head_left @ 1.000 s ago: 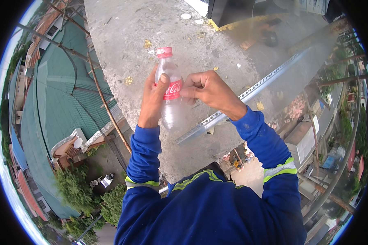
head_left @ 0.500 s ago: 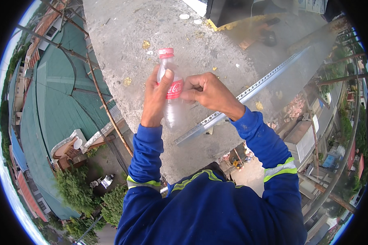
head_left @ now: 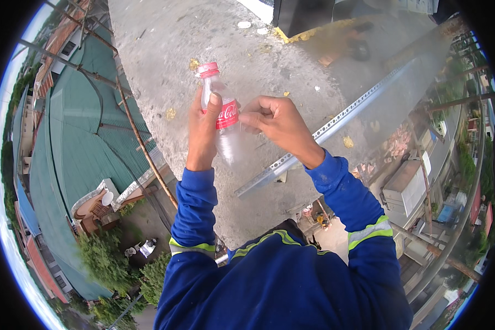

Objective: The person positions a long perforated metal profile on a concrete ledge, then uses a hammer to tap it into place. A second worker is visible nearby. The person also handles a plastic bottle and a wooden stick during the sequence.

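A clear plastic bottle with a red cap and a red label stands tilted in my left hand. My left thumb lies across its front, and the fingers wrap behind it. Inside, the bottle looks empty, though its lower part is blurred. My right hand is at the label's right edge with thumb and forefinger pinched together. Whether the label's edge is caught between those fingertips cannot be made out.
Below my hands is a rough concrete ledge high above the ground. A perforated metal channel crosses it at right. Bamboo poles and a green roof lie beyond the left edge. A dark box-like object stands at the far side.
Both hands and the bottle have shifted slightly left, and the bottle leans further left. My right fingertips have moved a little off the label's face toward its right edge.
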`<act>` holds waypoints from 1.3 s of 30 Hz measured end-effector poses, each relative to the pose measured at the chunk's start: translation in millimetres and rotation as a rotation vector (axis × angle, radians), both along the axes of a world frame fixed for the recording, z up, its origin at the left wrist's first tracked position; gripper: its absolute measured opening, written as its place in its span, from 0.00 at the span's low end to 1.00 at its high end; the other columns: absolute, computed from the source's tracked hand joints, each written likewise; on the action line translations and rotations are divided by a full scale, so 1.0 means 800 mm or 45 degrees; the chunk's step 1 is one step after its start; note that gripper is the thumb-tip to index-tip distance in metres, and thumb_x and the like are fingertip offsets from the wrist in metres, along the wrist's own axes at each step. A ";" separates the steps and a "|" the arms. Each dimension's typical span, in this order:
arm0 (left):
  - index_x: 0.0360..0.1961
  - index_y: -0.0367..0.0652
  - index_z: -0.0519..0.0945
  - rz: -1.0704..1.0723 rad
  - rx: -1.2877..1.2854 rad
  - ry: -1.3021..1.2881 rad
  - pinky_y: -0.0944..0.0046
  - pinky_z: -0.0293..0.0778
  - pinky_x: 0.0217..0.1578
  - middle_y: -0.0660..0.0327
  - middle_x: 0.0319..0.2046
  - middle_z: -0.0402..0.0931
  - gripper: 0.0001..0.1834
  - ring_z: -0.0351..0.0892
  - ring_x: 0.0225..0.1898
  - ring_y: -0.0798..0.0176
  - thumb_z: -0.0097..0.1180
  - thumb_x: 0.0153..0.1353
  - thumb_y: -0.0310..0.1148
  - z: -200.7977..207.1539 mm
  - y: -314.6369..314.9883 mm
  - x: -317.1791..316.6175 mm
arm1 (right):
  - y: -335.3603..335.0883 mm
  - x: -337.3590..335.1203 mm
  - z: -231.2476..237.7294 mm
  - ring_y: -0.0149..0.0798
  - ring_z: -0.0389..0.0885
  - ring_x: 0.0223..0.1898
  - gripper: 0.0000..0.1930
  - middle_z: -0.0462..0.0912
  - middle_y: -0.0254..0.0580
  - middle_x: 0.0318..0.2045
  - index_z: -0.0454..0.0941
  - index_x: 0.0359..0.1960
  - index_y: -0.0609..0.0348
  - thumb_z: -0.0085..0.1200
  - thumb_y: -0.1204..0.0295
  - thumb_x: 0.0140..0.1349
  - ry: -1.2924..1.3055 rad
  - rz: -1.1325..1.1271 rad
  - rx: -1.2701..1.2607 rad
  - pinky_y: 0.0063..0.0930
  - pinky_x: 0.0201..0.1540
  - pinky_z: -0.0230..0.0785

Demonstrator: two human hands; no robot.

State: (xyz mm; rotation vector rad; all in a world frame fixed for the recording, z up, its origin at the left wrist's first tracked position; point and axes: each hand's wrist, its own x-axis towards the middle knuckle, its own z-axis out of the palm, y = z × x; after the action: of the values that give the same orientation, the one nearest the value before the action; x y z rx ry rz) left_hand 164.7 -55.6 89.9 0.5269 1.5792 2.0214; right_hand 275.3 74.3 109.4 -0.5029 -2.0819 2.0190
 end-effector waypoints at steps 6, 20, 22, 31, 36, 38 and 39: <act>0.52 0.38 0.71 0.004 0.034 0.018 0.69 0.76 0.35 0.60 0.34 0.78 0.30 0.79 0.34 0.69 0.58 0.62 0.54 0.003 0.003 0.007 | 0.002 -0.004 0.002 0.24 0.76 0.24 0.07 0.80 0.35 0.21 0.80 0.29 0.68 0.59 0.75 0.59 0.021 0.063 0.039 0.20 0.27 0.68; 0.49 0.39 0.71 0.197 -0.003 -0.103 0.68 0.76 0.31 0.60 0.32 0.76 0.29 0.80 0.32 0.68 0.57 0.62 0.54 -0.011 0.017 0.003 | -0.002 -0.004 -0.018 0.28 0.70 0.20 0.09 0.71 0.33 0.15 0.77 0.27 0.66 0.60 0.72 0.59 0.131 -0.142 0.270 0.25 0.26 0.65; 0.46 0.40 0.72 0.363 0.000 -0.076 0.66 0.79 0.29 0.59 0.30 0.76 0.29 0.80 0.28 0.67 0.55 0.62 0.58 -0.012 0.022 -0.010 | -0.017 -0.003 -0.018 0.33 0.71 0.19 0.10 0.72 0.35 0.15 0.75 0.28 0.65 0.61 0.71 0.59 0.318 -0.377 0.580 0.29 0.26 0.66; 0.51 0.34 0.68 0.560 -0.247 0.375 0.66 0.74 0.37 0.57 0.37 0.76 0.35 0.77 0.36 0.65 0.72 0.50 0.43 -0.006 -0.010 -0.034 | -0.028 0.043 0.000 0.31 0.73 0.21 0.05 0.80 0.38 0.22 0.78 0.32 0.63 0.61 0.76 0.57 0.053 0.064 0.531 0.26 0.25 0.64; 0.54 0.34 0.65 0.220 -0.272 0.341 0.66 0.75 0.39 0.57 0.36 0.75 0.42 0.77 0.37 0.65 0.77 0.40 0.36 0.009 -0.025 -0.017 | 0.018 0.019 0.016 0.25 0.72 0.22 0.03 0.81 0.36 0.23 0.79 0.33 0.63 0.59 0.80 0.57 0.387 -0.315 0.745 0.20 0.26 0.65; 0.55 0.35 0.64 0.106 -0.249 0.294 0.66 0.75 0.39 0.58 0.36 0.74 0.43 0.77 0.37 0.65 0.78 0.39 0.34 0.010 -0.024 -0.010 | 0.024 0.011 0.020 0.24 0.73 0.22 0.04 0.81 0.36 0.24 0.80 0.33 0.62 0.60 0.80 0.57 0.376 -0.351 0.698 0.19 0.26 0.65; 0.55 0.35 0.64 0.068 -0.229 0.278 0.66 0.75 0.39 0.58 0.36 0.74 0.43 0.77 0.37 0.65 0.77 0.39 0.33 0.010 -0.023 -0.007 | 0.023 0.006 0.020 0.23 0.73 0.23 0.03 0.81 0.36 0.24 0.80 0.33 0.62 0.60 0.80 0.57 0.350 -0.356 0.652 0.19 0.26 0.65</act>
State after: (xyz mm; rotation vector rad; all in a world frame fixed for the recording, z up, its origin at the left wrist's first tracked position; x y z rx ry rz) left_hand 159.4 -74.0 98.2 0.6601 1.9022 1.8869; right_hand 280.3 92.9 125.7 -0.3693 -2.1035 1.2576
